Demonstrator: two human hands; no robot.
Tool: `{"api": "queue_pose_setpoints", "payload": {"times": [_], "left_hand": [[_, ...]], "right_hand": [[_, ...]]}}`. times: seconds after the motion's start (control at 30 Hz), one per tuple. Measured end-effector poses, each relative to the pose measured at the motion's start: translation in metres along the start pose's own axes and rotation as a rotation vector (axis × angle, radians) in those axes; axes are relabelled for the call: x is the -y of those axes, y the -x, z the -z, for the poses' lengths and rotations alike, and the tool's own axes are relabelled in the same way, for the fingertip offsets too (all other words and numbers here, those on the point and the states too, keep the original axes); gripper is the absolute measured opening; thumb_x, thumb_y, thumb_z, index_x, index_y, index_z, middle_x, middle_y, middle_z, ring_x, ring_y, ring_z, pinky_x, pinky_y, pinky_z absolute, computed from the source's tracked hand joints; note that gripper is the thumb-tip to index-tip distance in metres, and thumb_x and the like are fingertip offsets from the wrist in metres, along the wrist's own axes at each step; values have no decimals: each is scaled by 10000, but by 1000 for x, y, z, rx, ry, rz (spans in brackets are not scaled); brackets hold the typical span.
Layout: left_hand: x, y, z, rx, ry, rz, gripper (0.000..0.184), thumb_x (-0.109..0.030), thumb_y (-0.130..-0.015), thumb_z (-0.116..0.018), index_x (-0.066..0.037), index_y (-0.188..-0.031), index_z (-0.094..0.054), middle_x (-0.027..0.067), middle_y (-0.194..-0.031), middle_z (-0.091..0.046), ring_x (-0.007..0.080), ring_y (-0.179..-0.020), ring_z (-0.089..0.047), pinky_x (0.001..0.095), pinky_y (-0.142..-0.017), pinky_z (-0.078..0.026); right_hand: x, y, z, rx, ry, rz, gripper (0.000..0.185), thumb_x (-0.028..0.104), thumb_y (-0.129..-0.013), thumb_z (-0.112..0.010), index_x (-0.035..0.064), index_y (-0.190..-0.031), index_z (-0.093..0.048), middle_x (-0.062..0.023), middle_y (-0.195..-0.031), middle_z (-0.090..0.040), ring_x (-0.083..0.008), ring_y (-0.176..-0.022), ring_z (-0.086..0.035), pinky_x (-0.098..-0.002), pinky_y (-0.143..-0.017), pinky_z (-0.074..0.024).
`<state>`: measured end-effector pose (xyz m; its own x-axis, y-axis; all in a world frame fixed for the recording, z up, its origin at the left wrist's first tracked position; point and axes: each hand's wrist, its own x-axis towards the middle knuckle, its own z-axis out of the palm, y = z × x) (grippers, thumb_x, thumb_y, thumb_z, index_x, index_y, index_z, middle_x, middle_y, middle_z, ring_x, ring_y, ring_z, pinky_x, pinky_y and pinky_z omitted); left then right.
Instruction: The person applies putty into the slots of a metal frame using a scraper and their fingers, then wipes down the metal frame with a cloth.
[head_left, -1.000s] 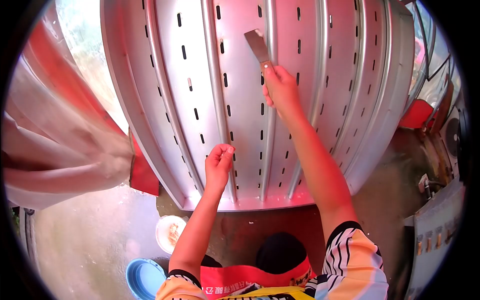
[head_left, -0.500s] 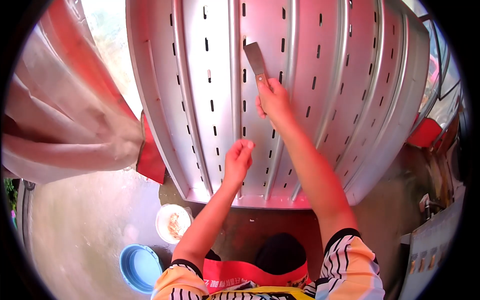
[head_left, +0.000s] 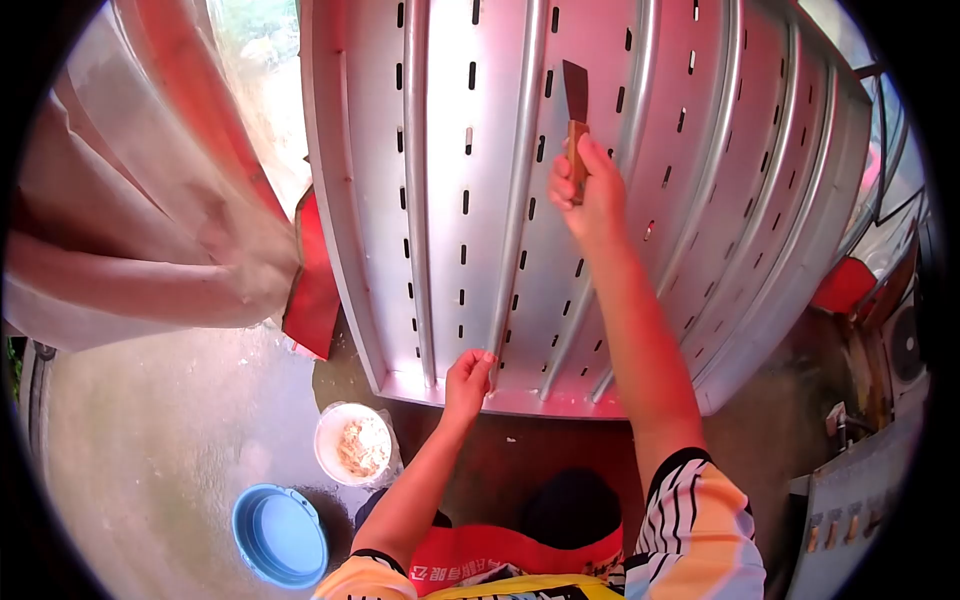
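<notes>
My right hand point(head_left: 598, 195) is wrapped around the wooden handle of a putty knife point(head_left: 575, 92). The flat metal blade points up and away, over a large slotted metal panel point(head_left: 495, 130) with raised ribs. Near the panel's front edge, my left hand point(head_left: 466, 385) is closed, its fingertips pinched together. What lies between those fingers, if anything, is too small to make out.
On the wet floor at lower left stand a white bucket point(head_left: 330, 435) with pale scraps in it and a blue basin point(head_left: 280, 535). Draped sheeting point(head_left: 150, 230) hangs left of the panel. A grey cabinet point(head_left: 850, 510) is at lower right.
My right hand has moved up and right with the putty knife, its blade now more upright. My left hand has come back toward the panel's front edge. The view has shifted slightly.
</notes>
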<state>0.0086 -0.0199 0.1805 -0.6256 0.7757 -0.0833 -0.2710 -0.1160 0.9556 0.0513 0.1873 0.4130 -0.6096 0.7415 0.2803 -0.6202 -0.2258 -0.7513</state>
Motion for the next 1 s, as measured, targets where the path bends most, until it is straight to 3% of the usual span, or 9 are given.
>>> {"api": "queue_pose_setpoints", "payload": {"times": [0.17, 0.37, 0.47, 0.67, 0.8, 0.9, 1.0], "left_hand": [[-1, -2, 19, -14, 6, 34, 189, -233, -942, -563, -60, -874, -594, -61, -584, -433, 25, -495, -359, 207, -452, -282], [1, 0, 22, 11, 22, -11, 179, -224, -941, -565, -66, -861, -588, -74, -566, -404, 23, -472, -337, 205, -432, -256], [-4, 0, 23, -14, 15, 12, 175, -221, -942, -565, -68, -860, -588, -75, -566, -400, 23, -474, -337, 204, -432, -253], [1, -4, 26, 3, 39, 41, 178, -225, -938, -573, -65, -863, -589, -74, -572, -410, 23, -476, -339, 203, -433, -252], [4, -2, 25, 23, 6, 44, 178, -224, -938, -571, -61, -868, -588, -73, -577, -415, 20, -487, -345, 202, -438, -261], [3, -4, 24, 15, -2, 41, 177, -222, -939, -569, -60, -870, -586, -73, -578, -416, 20, -492, -348, 202, -442, -266], [1, -3, 24, 6, 3, 30, 177, -220, -940, -566, -59, -869, -585, -73, -580, -418, 20, -492, -347, 202, -444, -267]], "right_hand": [[-16, 23, 7, -112, 350, -73, 210, 300, -967, -482, 92, -974, -454, -55, -673, -498, -144, -457, -431, -278, -385, -293], [16, -33, -21, -99, 80, 163, 217, 295, -969, -477, 86, -1022, -464, -55, -680, -512, -158, -467, -464, -282, -393, -331], [-7, -2, -8, -115, 359, 108, 214, 282, -975, -463, 83, -1051, -469, -57, -685, -515, -155, -474, -469, -282, -405, -351], [-90, 59, 53, -117, 372, -2, 198, 267, -987, -438, 80, -1046, -466, -61, -693, -517, -147, -456, -457, -281, -403, -352], [-84, 53, 34, -131, 287, 48, 197, 274, -976, -467, 78, -961, -466, -53, -649, -507, -134, -426, -442, -271, -372, -316], [-68, 47, 35, -70, 122, -85, 212, 293, -972, -474, 81, -976, -468, -50, -645, -502, -132, -424, -441, -272, -369, -312], [-56, 41, 44, -68, 187, -29, 231, 307, -974, -474, 81, -1022, -468, -55, -661, -502, -136, -445, -438, -272, -390, -319]]}}
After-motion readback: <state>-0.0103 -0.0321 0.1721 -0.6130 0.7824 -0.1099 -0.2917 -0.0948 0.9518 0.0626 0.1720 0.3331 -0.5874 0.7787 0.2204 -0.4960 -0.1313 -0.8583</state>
